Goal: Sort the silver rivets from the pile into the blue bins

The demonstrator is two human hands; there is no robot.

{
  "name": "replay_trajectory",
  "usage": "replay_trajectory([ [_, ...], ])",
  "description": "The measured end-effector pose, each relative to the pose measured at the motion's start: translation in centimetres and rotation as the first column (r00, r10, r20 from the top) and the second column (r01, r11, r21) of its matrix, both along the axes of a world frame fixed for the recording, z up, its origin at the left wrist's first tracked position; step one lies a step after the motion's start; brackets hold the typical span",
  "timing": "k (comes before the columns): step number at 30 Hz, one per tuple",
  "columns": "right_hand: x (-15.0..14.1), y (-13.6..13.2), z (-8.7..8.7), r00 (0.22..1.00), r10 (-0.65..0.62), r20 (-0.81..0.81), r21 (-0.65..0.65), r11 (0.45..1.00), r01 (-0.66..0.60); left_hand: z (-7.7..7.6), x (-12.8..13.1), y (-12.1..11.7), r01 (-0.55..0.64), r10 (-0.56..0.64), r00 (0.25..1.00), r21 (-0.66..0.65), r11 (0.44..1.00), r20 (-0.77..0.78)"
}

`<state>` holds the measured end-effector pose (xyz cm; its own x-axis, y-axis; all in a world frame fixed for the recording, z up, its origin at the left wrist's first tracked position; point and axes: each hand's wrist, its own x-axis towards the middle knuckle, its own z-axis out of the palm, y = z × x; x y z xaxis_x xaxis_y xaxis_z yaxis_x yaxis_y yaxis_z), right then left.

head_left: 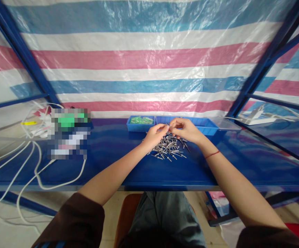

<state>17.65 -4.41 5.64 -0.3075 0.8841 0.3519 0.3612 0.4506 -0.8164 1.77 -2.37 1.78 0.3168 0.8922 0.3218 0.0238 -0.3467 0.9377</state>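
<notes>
A heap of silver blind rivets [167, 148] with thin mandrels lies spread on the blue tabletop [108, 165]. Just over its far side, my left hand [155, 135] is closed, thumb and fingers pinched. My right hand [185, 129] meets it there with its own fingers bent into a pinch, the fingertips of both nearly touching. Whatever small thing is between them is too small and hidden to name. Behind the hands stands a divided blue plastic tray [208, 128]; small green-and-clear packets [141, 120] lie in its left compartment. The hands partly cover its middle.
White cables [37, 162] loop over the table's left side and hang off its front edge, near a blurred-out patch [69, 134]. A white device [258, 117] with cables sits at the back right. Blue metal posts [268, 62] and a striped plastic sheet [149, 58] stand behind.
</notes>
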Motion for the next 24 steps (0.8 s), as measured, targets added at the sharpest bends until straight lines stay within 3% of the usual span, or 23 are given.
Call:
replay_trajectory([
  [3,-0.1,0.1,-0.2,1.0,0.02,-0.005,0.007,1.0,-0.02,0.0,0.0,0.1,-0.016,0.018,0.998,-0.027,0.999,0.063],
  [13,-0.9,0.6,-0.6,0.992,0.047,-0.117,-0.129,0.99,-0.062,0.4,-0.4,0.2,-0.033,0.016,0.991,0.125,0.992,0.136],
  [18,-1.0,0.5,-0.6,0.977,-0.03,-0.213,-0.086,0.996,0.011,0.3,-0.3,0.4,-0.113,0.097,0.985,0.11,0.988,0.141],
  [24,-1.1,0.3,-0.3,0.971,-0.038,-0.238,0.028,0.999,0.046,0.1,-0.2,0.2,-0.071,0.071,0.997,0.032,0.997,-0.003],
])
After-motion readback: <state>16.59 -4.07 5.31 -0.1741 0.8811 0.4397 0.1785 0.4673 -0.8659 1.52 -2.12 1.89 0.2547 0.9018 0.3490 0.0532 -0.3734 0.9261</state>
